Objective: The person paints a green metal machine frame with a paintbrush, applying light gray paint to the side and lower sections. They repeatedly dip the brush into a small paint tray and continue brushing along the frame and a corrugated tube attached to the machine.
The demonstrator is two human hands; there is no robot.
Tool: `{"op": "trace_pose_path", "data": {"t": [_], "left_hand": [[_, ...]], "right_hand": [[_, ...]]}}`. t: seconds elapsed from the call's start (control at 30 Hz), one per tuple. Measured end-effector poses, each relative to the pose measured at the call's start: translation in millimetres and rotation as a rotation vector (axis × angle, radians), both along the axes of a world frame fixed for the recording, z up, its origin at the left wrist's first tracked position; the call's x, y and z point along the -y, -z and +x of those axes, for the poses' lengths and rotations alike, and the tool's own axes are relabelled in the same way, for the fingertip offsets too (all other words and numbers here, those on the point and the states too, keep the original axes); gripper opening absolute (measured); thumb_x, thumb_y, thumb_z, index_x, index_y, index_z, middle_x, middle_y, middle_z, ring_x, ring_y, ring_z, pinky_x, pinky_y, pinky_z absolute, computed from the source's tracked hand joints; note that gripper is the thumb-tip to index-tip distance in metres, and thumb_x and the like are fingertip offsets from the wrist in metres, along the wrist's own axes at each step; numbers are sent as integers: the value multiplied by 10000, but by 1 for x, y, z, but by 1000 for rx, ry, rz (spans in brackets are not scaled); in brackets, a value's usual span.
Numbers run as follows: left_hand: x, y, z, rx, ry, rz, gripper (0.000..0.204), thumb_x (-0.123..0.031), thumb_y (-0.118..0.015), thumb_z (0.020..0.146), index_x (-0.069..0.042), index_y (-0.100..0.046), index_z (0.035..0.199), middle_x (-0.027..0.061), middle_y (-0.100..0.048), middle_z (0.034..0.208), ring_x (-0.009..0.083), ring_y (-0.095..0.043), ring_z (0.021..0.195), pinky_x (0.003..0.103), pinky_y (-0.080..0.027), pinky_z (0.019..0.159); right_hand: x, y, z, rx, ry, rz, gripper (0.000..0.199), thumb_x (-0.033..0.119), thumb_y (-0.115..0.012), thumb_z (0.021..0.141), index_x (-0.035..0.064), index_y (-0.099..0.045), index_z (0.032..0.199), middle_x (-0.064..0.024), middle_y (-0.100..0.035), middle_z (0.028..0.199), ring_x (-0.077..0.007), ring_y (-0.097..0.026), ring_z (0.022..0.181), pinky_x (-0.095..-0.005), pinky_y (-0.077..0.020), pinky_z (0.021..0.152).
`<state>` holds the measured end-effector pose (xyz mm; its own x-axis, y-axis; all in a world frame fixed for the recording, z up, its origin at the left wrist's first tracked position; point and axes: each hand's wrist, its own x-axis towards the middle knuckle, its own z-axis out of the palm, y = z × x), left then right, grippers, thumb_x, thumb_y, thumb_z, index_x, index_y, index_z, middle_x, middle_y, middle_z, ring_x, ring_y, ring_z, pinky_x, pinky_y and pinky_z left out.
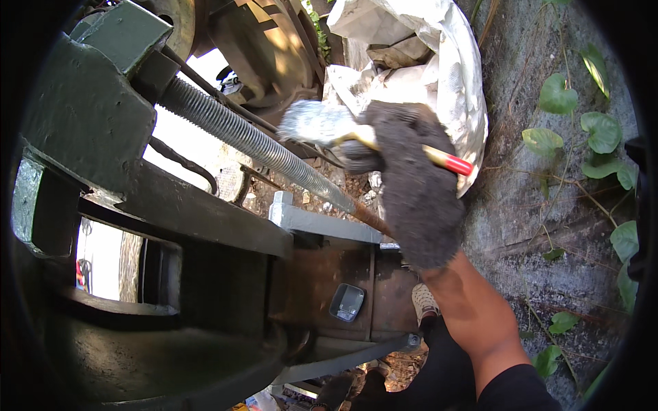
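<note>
The right grip is clamped round a paintbrush (bristles blurred, mid-handle hidden).

The brush is blurred, its handle partly hidden by the gloved right hand. The top edge cuts off the sack; the bottom, the sleeve.

Gloved right hand grips paintbrush; threaded rod left, 1 small tub below.
</note>
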<state>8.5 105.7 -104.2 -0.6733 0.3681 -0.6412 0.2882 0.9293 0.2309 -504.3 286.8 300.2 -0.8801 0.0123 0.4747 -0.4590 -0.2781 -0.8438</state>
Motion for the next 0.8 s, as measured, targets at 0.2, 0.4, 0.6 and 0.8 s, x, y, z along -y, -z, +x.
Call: {"op": "trace_pose_path", "data": {"t": [0.2, 0.4, 0.6, 0.8], "left_hand": [[-6, 4, 18, -245, -171, 170, 206, -257, -645, 939, -97, -727, 1040, 101, -680, 1028, 287, -649, 993, 508, -517, 857], [-6, -20, -3, 169, -254, 92, 351, -286, -445, 1044, -72, -679, 1195, 202, -703, 1222, 404, -660, 1170, 525, -527, 1003], [-9, -19, 4, 270, -519, 290, 384, -297, -419, 1068, -67, -695, 1206, 227, -689, 1241, 419, -635, 1199, 524, -501, 1035], [-10, -4, 8, 102, -365, 335, 261, -216, -498, 1018, -69, -677, 1138, 199, -691, 1154, 393, -656, 1090, 504, -521, 947]], "right_hand": [[-5, 21, 36, 227, -162, -153, 242, 174, -560, 1097, -26, -659, 1191, -132, -709, 1067, -178, -723, 842, -331, -626, 758], [-20, 74, 26, 273, -5, 5, 265, 211, -589, 1083, -38, -644, 1157, -159, -709, 1026, -197, -720, 836, -322, -620, 769], [-28, 101, 45, 462, -60, -173, 268, 198, -590, 1066, -50, -633, 1160, -168, -700, 1001, -209, -726, 831, -346, -624, 741], [-41, 101, 11, 551, -135, -158, 244, 187, -596, 1061, -44, -663, 1103, -155, -718, 915, -187, -709, 758, -301, -585, 673]]}}
